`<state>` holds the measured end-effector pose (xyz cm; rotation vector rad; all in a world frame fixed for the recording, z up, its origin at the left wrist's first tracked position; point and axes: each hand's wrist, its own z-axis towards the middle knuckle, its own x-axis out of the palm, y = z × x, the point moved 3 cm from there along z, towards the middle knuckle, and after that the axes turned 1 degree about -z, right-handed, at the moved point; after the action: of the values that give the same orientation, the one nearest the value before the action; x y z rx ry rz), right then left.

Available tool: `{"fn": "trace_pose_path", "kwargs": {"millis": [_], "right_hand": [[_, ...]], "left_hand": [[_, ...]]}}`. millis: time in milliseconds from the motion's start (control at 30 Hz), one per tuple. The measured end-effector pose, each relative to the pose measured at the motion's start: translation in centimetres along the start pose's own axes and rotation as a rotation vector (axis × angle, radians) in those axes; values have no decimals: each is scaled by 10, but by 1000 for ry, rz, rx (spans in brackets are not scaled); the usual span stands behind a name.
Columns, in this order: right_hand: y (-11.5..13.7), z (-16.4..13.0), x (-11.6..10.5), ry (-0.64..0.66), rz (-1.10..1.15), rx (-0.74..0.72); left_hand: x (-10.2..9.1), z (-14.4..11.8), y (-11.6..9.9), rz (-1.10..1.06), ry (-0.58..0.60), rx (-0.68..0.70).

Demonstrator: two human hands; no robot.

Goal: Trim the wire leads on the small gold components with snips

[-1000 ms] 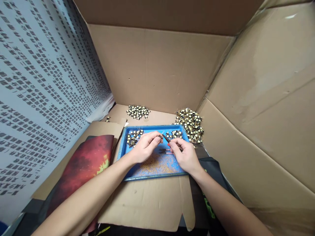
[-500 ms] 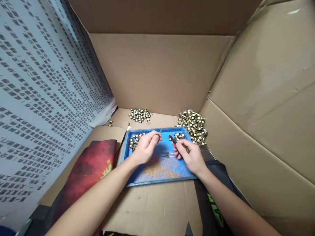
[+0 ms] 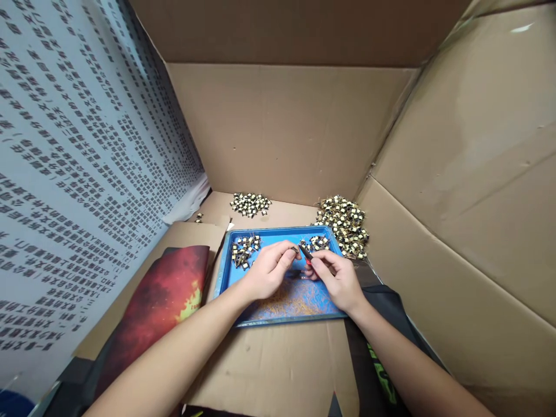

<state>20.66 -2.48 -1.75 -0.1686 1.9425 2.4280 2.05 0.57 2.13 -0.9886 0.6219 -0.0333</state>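
My left hand (image 3: 270, 272) is closed over the blue tray (image 3: 291, 319), thumb and fingers pinching a small electronic component (image 3: 295, 249); most of it is hidden by the fingertips. Just to its right, my right hand (image 3: 334, 275) grips red-handled pliers (image 3: 306, 255) whose dark, pointed jaws reach toward the pinched part. I cannot tell whether the jaws touch it. Behind my hands in the tray lie two groups of small black and pale-yellow components, one on the left (image 3: 244, 250) and one on the right (image 3: 319, 242). Thin orange clippings (image 3: 299, 302) cover the tray's front.
Beyond the tray, a larger pile of wired components (image 3: 343, 226) sits at right and a smaller pile (image 3: 249, 204) at left. Cardboard walls (image 3: 286, 127) enclose the back and right. A red patterned cloth or sheet (image 3: 165, 301) lies left of the tray.
My left hand has moved right and slightly down, bringing the component close to the pliers' tip. The scissors-like snips in the tray are now mostly covered. My right hand has barely moved.
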Motion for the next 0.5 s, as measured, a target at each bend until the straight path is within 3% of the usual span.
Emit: {"fn": "trace_pose_path", "kwargs": {"millis": [500], "right_hand": [[-1,0,-2,3,-98,-43]], "left_hand": [[1,0,-1,14,30,-12]]}}
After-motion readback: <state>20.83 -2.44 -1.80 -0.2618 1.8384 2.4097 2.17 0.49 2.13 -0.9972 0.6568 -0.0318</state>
